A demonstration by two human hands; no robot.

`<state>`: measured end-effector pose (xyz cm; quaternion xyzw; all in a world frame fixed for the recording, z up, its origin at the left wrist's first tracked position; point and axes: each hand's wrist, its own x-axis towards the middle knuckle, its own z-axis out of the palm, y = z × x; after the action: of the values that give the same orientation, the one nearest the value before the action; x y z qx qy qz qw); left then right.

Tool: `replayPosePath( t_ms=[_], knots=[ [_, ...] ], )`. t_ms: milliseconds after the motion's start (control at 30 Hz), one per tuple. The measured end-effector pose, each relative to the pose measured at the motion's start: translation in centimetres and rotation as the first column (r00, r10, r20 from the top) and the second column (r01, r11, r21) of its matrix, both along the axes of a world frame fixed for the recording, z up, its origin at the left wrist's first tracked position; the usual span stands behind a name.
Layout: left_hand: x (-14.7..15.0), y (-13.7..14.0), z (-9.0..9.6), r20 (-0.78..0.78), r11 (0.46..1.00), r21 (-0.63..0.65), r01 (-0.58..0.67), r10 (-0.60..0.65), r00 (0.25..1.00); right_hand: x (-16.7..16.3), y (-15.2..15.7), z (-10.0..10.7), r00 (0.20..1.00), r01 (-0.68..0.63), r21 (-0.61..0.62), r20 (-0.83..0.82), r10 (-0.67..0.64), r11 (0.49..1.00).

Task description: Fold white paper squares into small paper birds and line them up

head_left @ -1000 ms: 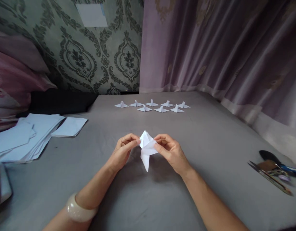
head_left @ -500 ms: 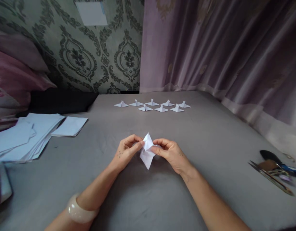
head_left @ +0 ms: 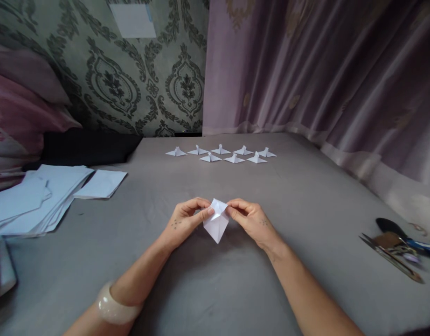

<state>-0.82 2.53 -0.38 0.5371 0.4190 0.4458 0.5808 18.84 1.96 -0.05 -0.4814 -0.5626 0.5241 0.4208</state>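
A partly folded piece of white paper (head_left: 217, 227) is held between my two hands, above the grey cloth surface (head_left: 159, 186). My left hand (head_left: 189, 217) pinches its left side, thumb on the near face and fingers behind. From the other side, my right hand (head_left: 248, 218) grips the upper right corner between thumb and fingers. The paper's lower end hangs in a point and its upper part is creased. Farther back stand several folded white paper cranes (head_left: 221, 150) in two rows.
Stacked white paper sheets (head_left: 61, 191) lie at the left, beside a smaller pile of white paper (head_left: 102, 183). On the right are scissors (head_left: 390, 256) and other small tools. A black cloth (head_left: 92, 147) lies at the back left; a curtain (head_left: 288, 84) hangs along the right.
The paper's upper part has gone from a raised point to a broader, flatter shape. My right hand has shifted slightly up its right edge; my left hand stays nearly in place.
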Motion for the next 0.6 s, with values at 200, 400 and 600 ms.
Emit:
replayPosePath(
  t_ms=[200,400,600],
  knots=[
    [-0.3,0.1,-0.6,-0.103,0.982,0.187,0.027,-0.007,0.995,0.4,0.1,0.2,0.999,-0.039,-0.058,-0.032,0.037,0.998],
    [-0.6,0.0,0.1,-0.189,0.914,0.401,0.054,0.025,0.982,1.1,0.0,1.1,0.970,-0.192,-0.136,-0.176,0.167,0.972],
    [-0.1,-0.6,0.6,0.068,0.968,0.233,0.090,-0.108,0.992,0.2,-0.4,0.7,0.883,-0.214,-0.106,-0.447,0.146,0.971]
  ],
)
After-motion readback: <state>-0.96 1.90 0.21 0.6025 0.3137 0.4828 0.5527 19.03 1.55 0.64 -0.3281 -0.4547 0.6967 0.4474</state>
